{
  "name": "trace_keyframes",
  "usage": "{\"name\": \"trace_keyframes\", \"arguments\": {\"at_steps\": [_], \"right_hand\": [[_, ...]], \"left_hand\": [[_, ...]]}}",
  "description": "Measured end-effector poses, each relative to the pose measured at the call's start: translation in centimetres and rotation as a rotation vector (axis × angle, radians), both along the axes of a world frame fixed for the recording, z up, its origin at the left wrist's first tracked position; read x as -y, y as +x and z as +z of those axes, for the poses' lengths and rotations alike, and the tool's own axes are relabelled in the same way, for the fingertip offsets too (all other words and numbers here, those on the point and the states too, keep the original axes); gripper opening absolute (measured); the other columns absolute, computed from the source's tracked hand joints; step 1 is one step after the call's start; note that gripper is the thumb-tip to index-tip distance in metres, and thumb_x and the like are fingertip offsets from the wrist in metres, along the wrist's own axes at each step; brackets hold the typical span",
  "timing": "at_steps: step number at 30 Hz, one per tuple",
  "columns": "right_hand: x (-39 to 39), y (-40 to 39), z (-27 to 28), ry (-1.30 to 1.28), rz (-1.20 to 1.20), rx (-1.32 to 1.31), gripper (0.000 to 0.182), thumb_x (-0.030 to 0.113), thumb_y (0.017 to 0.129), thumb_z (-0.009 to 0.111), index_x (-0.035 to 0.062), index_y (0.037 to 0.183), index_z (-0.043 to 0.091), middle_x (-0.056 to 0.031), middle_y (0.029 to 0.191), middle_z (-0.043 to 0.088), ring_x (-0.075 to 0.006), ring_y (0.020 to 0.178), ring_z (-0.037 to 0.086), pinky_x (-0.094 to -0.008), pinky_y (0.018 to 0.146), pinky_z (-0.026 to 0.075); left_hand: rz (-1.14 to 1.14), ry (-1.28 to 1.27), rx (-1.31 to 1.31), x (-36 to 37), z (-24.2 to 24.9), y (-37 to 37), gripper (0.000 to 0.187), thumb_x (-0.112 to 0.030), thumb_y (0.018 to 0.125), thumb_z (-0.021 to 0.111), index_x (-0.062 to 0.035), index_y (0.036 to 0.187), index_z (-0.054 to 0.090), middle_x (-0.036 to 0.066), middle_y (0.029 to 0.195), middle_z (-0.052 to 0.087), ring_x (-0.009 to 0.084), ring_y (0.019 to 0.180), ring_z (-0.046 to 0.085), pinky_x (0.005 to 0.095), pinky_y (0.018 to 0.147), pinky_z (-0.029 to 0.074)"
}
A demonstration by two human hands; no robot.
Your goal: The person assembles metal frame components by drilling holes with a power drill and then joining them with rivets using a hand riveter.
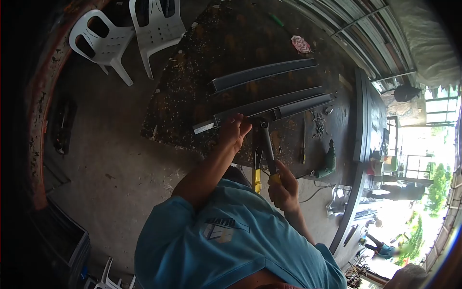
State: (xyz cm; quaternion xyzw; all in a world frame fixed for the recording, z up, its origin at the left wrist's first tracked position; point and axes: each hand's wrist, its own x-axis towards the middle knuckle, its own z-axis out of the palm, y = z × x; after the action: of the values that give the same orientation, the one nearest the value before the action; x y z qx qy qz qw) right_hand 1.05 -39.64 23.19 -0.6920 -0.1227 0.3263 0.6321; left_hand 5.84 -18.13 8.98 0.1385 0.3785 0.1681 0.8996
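My right hand [284, 187] is closed around the grip of a long-handled tool [268, 144] that looks like a hammer, its dark head near the bench edge. My left hand [236, 130] has its fingers bent together at the long grey metal profile [269, 103]; what they pinch is too small to tell. A silver end piece [205, 127] shows left of that hand. Beside the hammer-like tool hangs a yellow-handled tool [257, 179]. A shorter profile [303, 106] lies close by, and another long one [264, 74] rests farther back.
The dark, debris-strewn workbench [192, 72] also bears a green drill [328, 163], a screwdriver [303, 144], loose screws [318, 124] and a pink-white cloth [301, 44]. White chairs [103, 41] stand at the upper left. Long metal bars [361, 115] run along the right; people are in the background.
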Motion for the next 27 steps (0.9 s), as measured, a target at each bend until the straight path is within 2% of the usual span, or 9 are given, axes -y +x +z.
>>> {"name": "trace_keyframes", "arguments": {"at_steps": [3, 11, 15, 17, 18, 20, 21, 25, 27], "right_hand": [[0.0, -0.9, -0.8, 0.061, -0.021, 0.022, 0.062, 0.012, 0.088, 0.058, -0.0022, 0.144, 0.034, -0.0059, 0.077, 0.058, -0.0083, 0.049, 0.051, -0.0224, 0.042, 0.043], [-0.6, -2.5, 0.3, -0.090, -0.119, -0.021, 0.059, 0.011, 0.090, 0.055, 0.0004, 0.145, 0.034, -0.0029, 0.075, 0.054, -0.0068, 0.049, 0.046, -0.0217, 0.042, 0.041], [0.1, -2.6, 0.3, -0.010, -0.170, -0.054, 0.058, 0.006, 0.090, 0.051, -0.0002, 0.145, 0.035, -0.0036, 0.078, 0.056, -0.0080, 0.051, 0.050, -0.0226, 0.043, 0.044], [0.6, -2.0, 0.7, 0.000, -0.179, -0.063, 0.059, 0.006, 0.088, 0.052, 0.0012, 0.145, 0.036, -0.0037, 0.078, 0.057, -0.0085, 0.051, 0.050, -0.0227, 0.043, 0.044], [1.2, -1.4, 1.0, 0.001, -0.174, -0.061, 0.059, 0.006, 0.088, 0.052, 0.0012, 0.145, 0.036, -0.0037, 0.078, 0.057, -0.0085, 0.051, 0.050, -0.0227, 0.043, 0.044], [2.5, -0.1, 1.8, 0.002, -0.152, -0.121, 0.059, 0.005, 0.087, 0.052, 0.0012, 0.144, 0.038, -0.0051, 0.077, 0.058, -0.0095, 0.049, 0.051, -0.0230, 0.041, 0.044], [2.8, 0.5, 2.6, -0.010, -0.117, -0.119, 0.059, 0.005, 0.086, 0.051, 0.0008, 0.144, 0.038, -0.0065, 0.077, 0.059, -0.0107, 0.047, 0.052, -0.0233, 0.039, 0.043], [1.2, 0.9, 2.0, -0.026, -0.104, -0.084, 0.058, 0.006, 0.088, 0.052, -0.0005, 0.144, 0.038, -0.0071, 0.077, 0.059, -0.0111, 0.046, 0.051, -0.0234, 0.039, 0.044], [-1.3, 0.4, -0.3, -0.143, -0.084, 0.008, 0.055, 0.010, 0.090, 0.052, 0.0005, 0.143, 0.040, -0.0078, 0.078, 0.061, -0.0114, 0.052, 0.054, -0.0245, 0.045, 0.046]], "left_hand": [[-0.066, -0.302, 0.075, -0.4, -1.1, 0.0, 0.010, -0.012, 0.097, 0.054, -0.0046, 0.104, 0.056, 0.009, 0.094, 0.064, 0.0192, 0.083, 0.066, 0.0344, 0.077, 0.060], [-0.215, -0.125, 0.067, 0.1, -0.8, -0.2, 0.011, -0.015, 0.096, 0.057, -0.0051, 0.094, 0.061, 0.007, 0.087, 0.066, 0.0179, 0.074, 0.067, 0.0322, 0.074, 0.060], [-0.258, -0.082, 0.151, 1.5, 0.7, -0.6, 0.017, -0.020, 0.094, 0.061, -0.0058, 0.104, 0.058, 0.007, 0.091, 0.066, 0.0173, 0.077, 0.067, 0.0339, 0.076, 0.059], [-0.355, 0.060, 0.091, 2.4, 4.2, -1.7, 0.056, -0.018, 0.087, 0.071, -0.0075, 0.132, 0.040, 0.008, 0.095, 0.066, 0.0155, 0.077, 0.065, 0.0348, 0.076, 0.056], [-0.350, 0.061, 0.093, 3.2, 4.9, -2.2, 0.056, -0.018, 0.087, 0.071, -0.0075, 0.132, 0.040, 0.008, 0.095, 0.066, 0.0155, 0.077, 0.065, 0.0348, 0.076, 0.056], [-0.298, 0.246, 0.399, 4.6, 5.6, -3.2, 0.098, -0.013, 0.079, 0.079, -0.0121, 0.148, 0.009, 0.010, 0.096, 0.066, 0.0140, 0.076, 0.064, 0.0343, 0.075, 0.055], [-0.475, 0.324, 0.415, 3.8, 4.9, -3.2, 0.115, -0.009, 0.073, 0.083, -0.0128, 0.149, -0.003, 0.012, 0.099, 0.065, 0.0151, 0.080, 0.063, 0.0352, 0.072, 0.054], [-0.476, 0.316, 0.302, 4.1, 6.3, -2.7, 0.111, -0.011, 0.074, 0.083, -0.0109, 0.150, 0.001, 0.012, 0.103, 0.064, 0.0162, 0.086, 0.063, 0.0340, 0.074, 0.054], [-0.057, 0.129, 0.214, 5.0, 6.0, -2.2, 0.104, -0.013, 0.076, 0.081, -0.0067, 0.149, 0.008, 0.011, 0.105, 0.063, 0.0159, 0.089, 0.062, 0.0326, 0.078, 0.052]]}}
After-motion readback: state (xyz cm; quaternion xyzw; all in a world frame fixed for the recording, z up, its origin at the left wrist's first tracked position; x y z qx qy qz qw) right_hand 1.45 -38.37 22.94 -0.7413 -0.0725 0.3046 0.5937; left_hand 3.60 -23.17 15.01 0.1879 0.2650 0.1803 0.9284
